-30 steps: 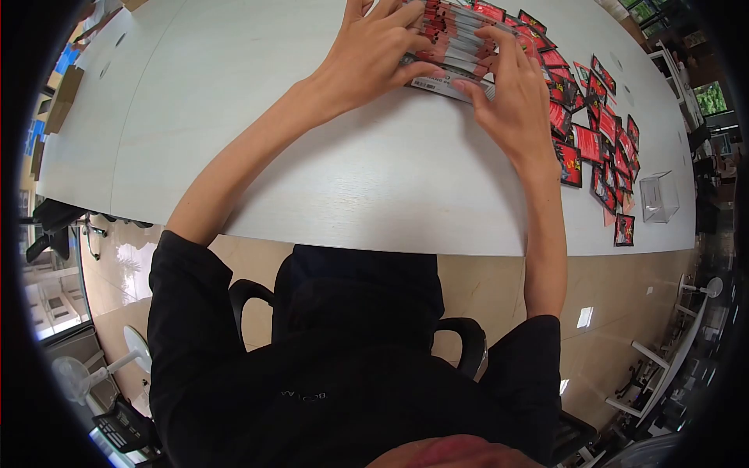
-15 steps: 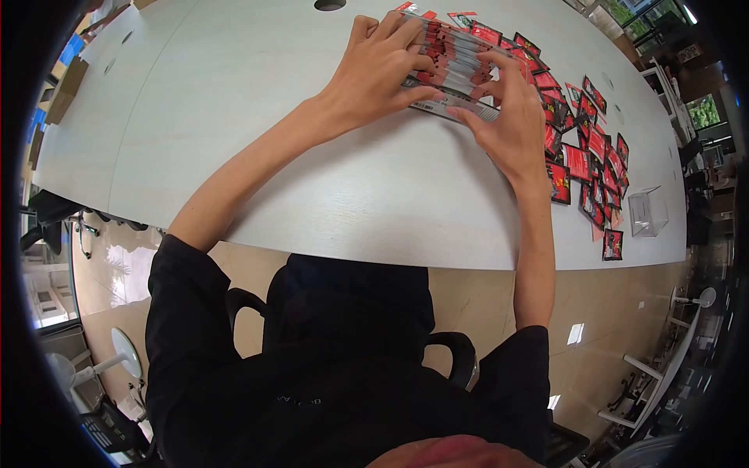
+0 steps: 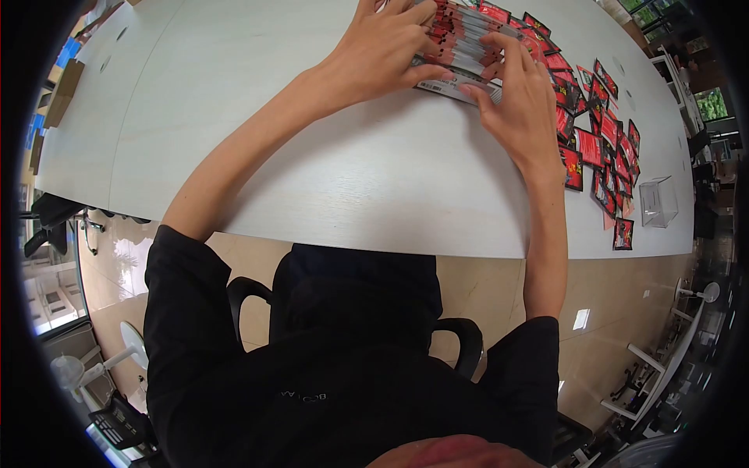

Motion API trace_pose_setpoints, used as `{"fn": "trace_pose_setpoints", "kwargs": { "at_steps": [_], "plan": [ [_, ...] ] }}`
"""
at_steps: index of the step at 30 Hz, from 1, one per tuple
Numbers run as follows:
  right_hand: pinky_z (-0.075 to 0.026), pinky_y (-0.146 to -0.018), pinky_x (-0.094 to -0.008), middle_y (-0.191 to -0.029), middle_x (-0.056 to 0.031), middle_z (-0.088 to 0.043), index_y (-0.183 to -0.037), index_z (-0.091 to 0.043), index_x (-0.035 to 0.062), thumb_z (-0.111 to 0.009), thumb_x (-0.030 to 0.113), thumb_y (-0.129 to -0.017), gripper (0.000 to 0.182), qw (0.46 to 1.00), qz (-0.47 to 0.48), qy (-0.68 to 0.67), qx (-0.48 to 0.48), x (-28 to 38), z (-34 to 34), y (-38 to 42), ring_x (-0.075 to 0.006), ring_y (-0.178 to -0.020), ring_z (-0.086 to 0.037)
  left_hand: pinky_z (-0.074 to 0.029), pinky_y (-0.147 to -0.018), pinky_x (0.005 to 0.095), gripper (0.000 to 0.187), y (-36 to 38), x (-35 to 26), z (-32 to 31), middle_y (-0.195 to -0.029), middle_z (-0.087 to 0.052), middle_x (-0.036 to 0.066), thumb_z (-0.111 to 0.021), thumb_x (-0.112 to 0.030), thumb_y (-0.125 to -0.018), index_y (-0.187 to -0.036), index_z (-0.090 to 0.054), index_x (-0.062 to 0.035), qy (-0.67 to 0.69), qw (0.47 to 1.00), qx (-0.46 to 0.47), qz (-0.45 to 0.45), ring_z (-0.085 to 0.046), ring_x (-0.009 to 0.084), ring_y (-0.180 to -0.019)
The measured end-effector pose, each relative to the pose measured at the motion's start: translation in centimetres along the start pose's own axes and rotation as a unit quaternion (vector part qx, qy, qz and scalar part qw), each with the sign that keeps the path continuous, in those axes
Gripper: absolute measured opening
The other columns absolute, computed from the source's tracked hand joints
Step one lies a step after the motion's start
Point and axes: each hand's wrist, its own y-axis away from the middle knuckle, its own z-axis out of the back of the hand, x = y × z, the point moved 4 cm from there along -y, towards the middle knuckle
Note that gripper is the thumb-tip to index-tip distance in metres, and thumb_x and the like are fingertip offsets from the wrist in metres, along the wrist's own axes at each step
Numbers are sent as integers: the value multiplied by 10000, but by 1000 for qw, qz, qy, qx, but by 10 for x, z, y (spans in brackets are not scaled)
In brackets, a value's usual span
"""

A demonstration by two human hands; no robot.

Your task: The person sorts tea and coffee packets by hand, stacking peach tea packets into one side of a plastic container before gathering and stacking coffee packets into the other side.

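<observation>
A box (image 3: 452, 87) with a barcode on its near wall stands on the table, packed with a row of upright red-and-silver sachets (image 3: 466, 40). On its left side, my left hand (image 3: 390, 51) is curled over the box, thumb against the near wall and fingers on the sachets. At the right end, my right hand (image 3: 521, 97) grips the box with its thumb at the near wall and bent fingers over the top. The far side of the box is partly hidden by my fingers and the frame edge.
Loose red-and-black packets (image 3: 589, 146) lie scattered on the white table (image 3: 328, 179) right of the box. A small clear plastic container (image 3: 659, 203) stands near the right edge. Cardboard (image 3: 64, 93) lies at the far left. The table's front edge runs before my lap.
The whole view has shifted, so the table and box appear higher and a little further right. Both hands remain on the box, with small finger shifts over the sachets.
</observation>
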Motion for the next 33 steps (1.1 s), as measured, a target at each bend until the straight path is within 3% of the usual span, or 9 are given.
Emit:
{"fn": "trace_pose_setpoints", "kwargs": {
  "at_steps": [6, 9, 11, 15, 19, 21, 23, 26, 33],
  "plan": [
    [-430, -817, -375, -829, -5, -703, -1201, -568, 105, -832, 214, -736, 546, 1000, -3, 0, -28, -1, 6, -2, -208, -904, -626, -315, -936, 415, 405, -1, -9, 11, -1113, -547, 33, -718, -502, -819, -931, -782, -118, -3, 999, -26, -26, -446, 207, -1119],
    [-438, -804, -373, -836, 21, -699, -1108, -642, 124, -841, 251, -727, 449, 998, 13, 8, -64, -4, 15, -4, -200, -872, -612, -324, -930, 399, 384, 3, -7, 18, -1084, -541, 19, -746, -495, -798, -945, -754, -141, 56, 998, -11, 21, -456, 203, -1091],
    [-447, -781, -370, -843, 26, -697, -983, -683, 113, -818, 254, -762, 295, 996, 16, -14, -86, -6, 20, -4, -196, -859, -604, -327, -921, 378, 401, 8, -5, 29, -1041, -536, 12, -803, -473, -746, -987, -703, -168, 59, 994, -88, -3, -469, 193, -1048],
    [-454, -762, -374, -890, 12, -699, -931, -704, 104, -765, 229, -822, 177, 992, 19, -18, -123, -12, 18, -4, -197, -847, -602, -350, -894, 365, 505, 33, 16, 27, -1024, -541, 8, -856, -421, -702, -1068, -639, -150, 74, 989, -130, 18, -485, 186, -1000],
    [-437, -847, -389, -1048, -4, -683, -1065, -720, 129, -681, 205, -895, 190, 996, 58, -13, -71, -7, 16, -5, -193, -959, -588, -394, -840, 318, 632, 57, 32, 8, -978, -507, 23, -898, -329, -685, -1162, -566, -81, 176, 965, -173, 84, -477, 171, -915],
    [-425, -895, -397, -1110, -3, -672, -1138, -715, 144, -661, 214, -912, 243, 996, 77, 6, -49, -1, 14, -4, -196, -1011, -580, -392, -754, 305, 683, 60, 42, 1, -963, -484, 16, -902, -446, -660, -1159, -591, -99, 292, 923, -189, 163, -467, 157, -879],
    [-372, -1001, -407, -1256, 29, -645, -1265, -666, 178, -629, 260, -936, 341, 992, 120, 32, -21, 4, 10, -3, -208, -1138, -551, -393, -741, 298, 682, 59, 43, 1, -961, -480, 15, -901, -443, -663, -1164, -592, -97, 299, 920, -189, 171, -468, 150, -874],
    [-325, -1078, -412, -1339, 58, -620, -1333, -620, 203, -601, 291, -955, 389, 993, 110, 18, 25, 2, 4, -2, -209, -1219, -534, -394, -724, 292, 670, 60, 40, 5, -957, -478, 13, -895, -432, -676, -1172, -596, -96, 283, 927, -181, 164, -471, 141, -861],
    [-293, -1124, -431, -1313, 54, -647, -1309, -645, 212, -594, 286, -962, 358, 993, 110, 16, 22, -5, 6, -4, -197, -1280, -510, -384, -704, 286, 546, 61, 41, 3, -929, -480, 7, -850, -395, -755, -1152, -609, -110, 286, 928, -181, 154, -470, 138, -846]
  ]
}}
